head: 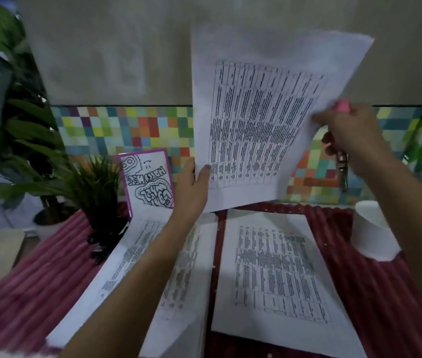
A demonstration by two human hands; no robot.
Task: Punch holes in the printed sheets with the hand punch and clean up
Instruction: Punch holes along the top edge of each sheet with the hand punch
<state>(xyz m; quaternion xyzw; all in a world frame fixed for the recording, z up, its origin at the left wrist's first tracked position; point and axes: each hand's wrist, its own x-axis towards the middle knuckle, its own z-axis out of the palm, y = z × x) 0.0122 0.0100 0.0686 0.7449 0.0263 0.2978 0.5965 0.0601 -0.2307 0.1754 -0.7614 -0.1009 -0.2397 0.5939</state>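
Observation:
I hold a printed sheet [259,120] with a dense table upright in the air above the table. My left hand [191,187] pinches its lower left corner, thumb on the front. At the sheet's right edge my right hand [352,135] grips the hand punch [342,161], whose pink handle top shows above the fist and whose metal part hangs below it. The punch's jaw at the paper edge is hidden by my fingers. Two more printed sheets lie flat below: one on the left [137,257] under my left forearm, one on the right [279,275].
A red ribbed cloth [36,285] covers the table. A small potted plant [96,192] and a purple-framed doodle card [148,179] stand at the back left, with dark clips beside the pot. A white paper cup [372,231] sits at the right. A colourful tiled wall strip runs behind.

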